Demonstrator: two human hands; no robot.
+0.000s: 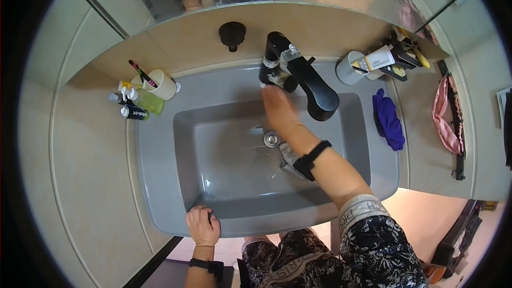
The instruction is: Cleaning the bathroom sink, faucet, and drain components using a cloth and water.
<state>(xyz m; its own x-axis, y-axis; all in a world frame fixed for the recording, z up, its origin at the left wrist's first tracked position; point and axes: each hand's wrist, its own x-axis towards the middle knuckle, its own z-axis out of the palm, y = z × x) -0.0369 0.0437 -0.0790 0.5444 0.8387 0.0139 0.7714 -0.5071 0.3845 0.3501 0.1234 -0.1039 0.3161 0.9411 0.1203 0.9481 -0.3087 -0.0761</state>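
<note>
One black faucet (312, 84), white-smeared; right hand (279, 109) grip unclear; left hand (202, 226) loose on sink (160, 192).

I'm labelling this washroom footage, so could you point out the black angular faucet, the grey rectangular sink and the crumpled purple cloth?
Black angular faucet (313, 88), head view: on its broad spout.
Grey rectangular sink (234, 165), head view: on its bare basin floor.
Crumpled purple cloth (388, 120), head view: middle of its folds.

Lettering on white tube (381, 59) and sleeve cuff (362, 209)
</note>
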